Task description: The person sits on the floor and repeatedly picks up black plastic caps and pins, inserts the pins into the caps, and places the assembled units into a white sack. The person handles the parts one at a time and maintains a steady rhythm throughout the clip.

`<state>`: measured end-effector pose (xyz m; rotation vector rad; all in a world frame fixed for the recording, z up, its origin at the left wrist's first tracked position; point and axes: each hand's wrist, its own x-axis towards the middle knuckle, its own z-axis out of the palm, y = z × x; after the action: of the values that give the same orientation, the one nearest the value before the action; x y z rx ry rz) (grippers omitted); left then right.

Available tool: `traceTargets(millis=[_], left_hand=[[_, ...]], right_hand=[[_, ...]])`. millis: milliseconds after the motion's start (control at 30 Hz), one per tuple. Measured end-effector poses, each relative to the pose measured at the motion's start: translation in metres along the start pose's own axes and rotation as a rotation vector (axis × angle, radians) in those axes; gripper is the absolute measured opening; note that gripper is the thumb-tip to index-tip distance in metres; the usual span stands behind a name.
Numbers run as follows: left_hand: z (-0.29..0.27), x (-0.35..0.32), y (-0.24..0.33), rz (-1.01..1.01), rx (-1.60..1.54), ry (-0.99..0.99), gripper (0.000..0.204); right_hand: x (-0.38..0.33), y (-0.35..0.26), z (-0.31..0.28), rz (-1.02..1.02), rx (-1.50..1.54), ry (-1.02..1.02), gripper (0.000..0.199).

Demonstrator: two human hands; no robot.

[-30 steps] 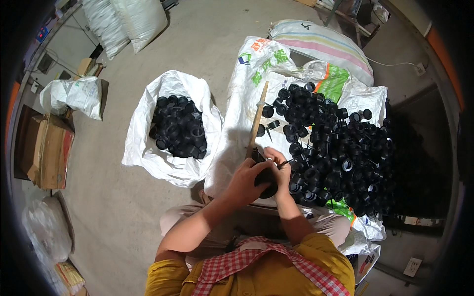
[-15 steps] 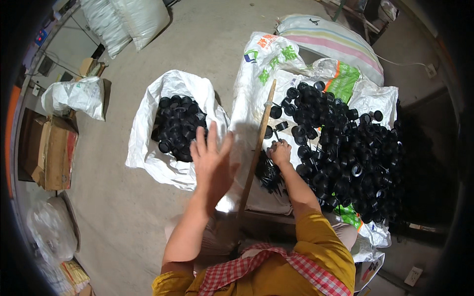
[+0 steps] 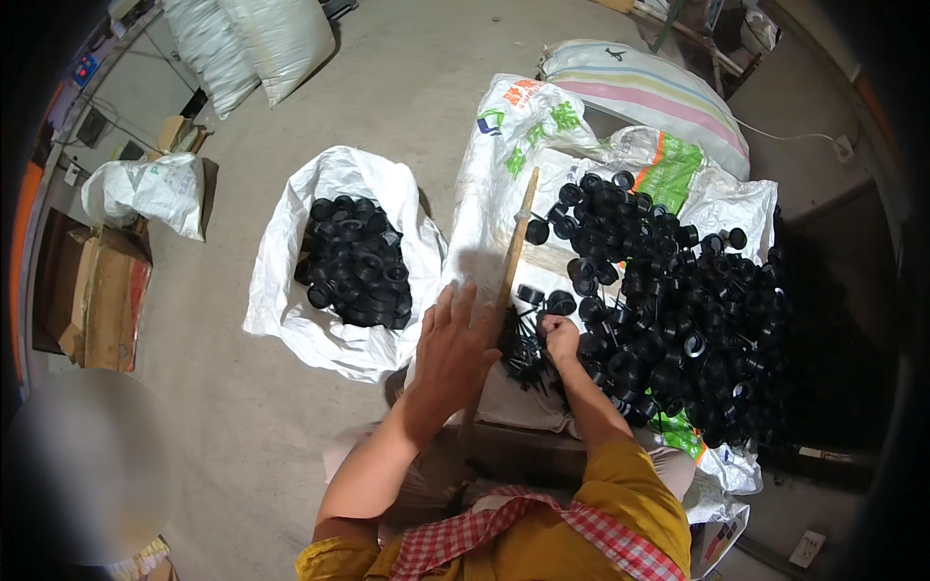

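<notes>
My left hand (image 3: pixel 449 351) is above the near end of a wooden stick (image 3: pixel 517 250), its fingers stretched out and holding nothing. The stick lies along the left side of the work surface. To its right, my right hand (image 3: pixel 561 340) is closed, with thumb and fingers pressed together; whatever is in them is hidden. Just beyond those fingers lies a round black plastic cap (image 3: pixel 561 302). Thin black plastic stems (image 3: pixel 524 360) lie in a small heap left of the right hand. A large heap of black caps (image 3: pixel 678 329) spreads over the right of the surface.
A white woven sack (image 3: pixel 273 320) stands rolled down on the floor at left, with black caps (image 3: pixel 358 261) inside. Printed sacking (image 3: pixel 484 165) covers the work surface. Full sacks (image 3: pixel 649 92) stand beyond. Cardboard boxes (image 3: pixel 111 300) are far left; a blurred round patch covers the lower left.
My left hand has moved right and nearer to me, from beside the floor sack to the stick. My right hand has drawn back toward me and its fingers have curled in.
</notes>
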<state>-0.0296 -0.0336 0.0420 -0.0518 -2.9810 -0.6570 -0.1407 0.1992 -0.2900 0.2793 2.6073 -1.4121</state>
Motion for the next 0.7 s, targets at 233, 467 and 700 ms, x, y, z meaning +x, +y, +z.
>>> traceTargets(millis=[233, 467, 700], left_hand=[[0.018, -0.005, 0.007, 0.018, 0.016, -0.048, 0.073], [0.034, -0.007, 0.011, 0.131, -0.335, -0.378, 0.073], [0.011, -0.009, 0.013, 0.154, -0.769, -0.556, 0.050]], right_hand=[[-0.115, -0.099, -0.090, -0.177, 0.238, -0.014, 0.010], [-0.182, -0.205, -0.142, -0.316, 0.349, -0.228, 0.035], [-0.162, -0.234, -0.168, -0.974, -0.221, -0.411, 0.081]])
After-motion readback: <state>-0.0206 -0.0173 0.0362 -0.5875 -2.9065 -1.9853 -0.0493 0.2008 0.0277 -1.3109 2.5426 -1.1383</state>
